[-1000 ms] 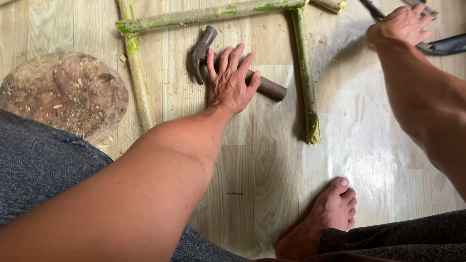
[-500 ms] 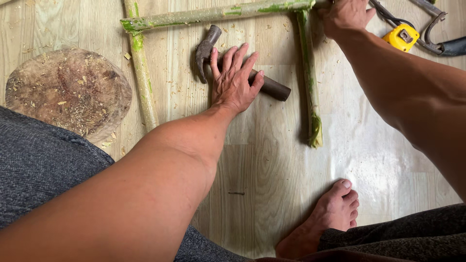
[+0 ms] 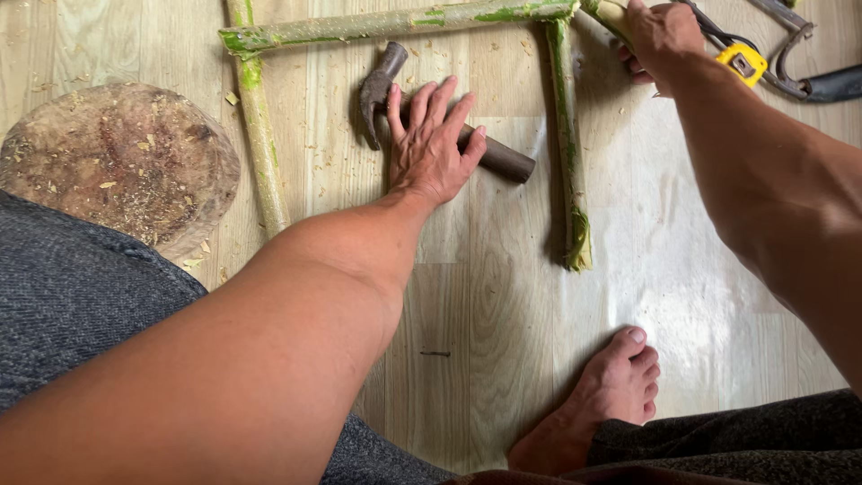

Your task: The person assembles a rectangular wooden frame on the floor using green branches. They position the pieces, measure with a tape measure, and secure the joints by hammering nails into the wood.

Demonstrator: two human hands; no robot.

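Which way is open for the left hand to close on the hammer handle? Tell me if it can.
Probably yes: the left hand lies flat across the hammer, its fingers spread over the handle with nothing between. The green sticks lie apart to either side.

Round wood slab — yellow tape measure, bare foot.

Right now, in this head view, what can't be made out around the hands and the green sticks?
- Rusty brown claw hammer: handle's middle hidden under the left hand.
- Right hand: fingers curl around a pale green stick end; grip hidden by the hand.
- Yellow tape measure: partly behind the right wrist.
- Dark metal tool: cut off by the frame's right edge.
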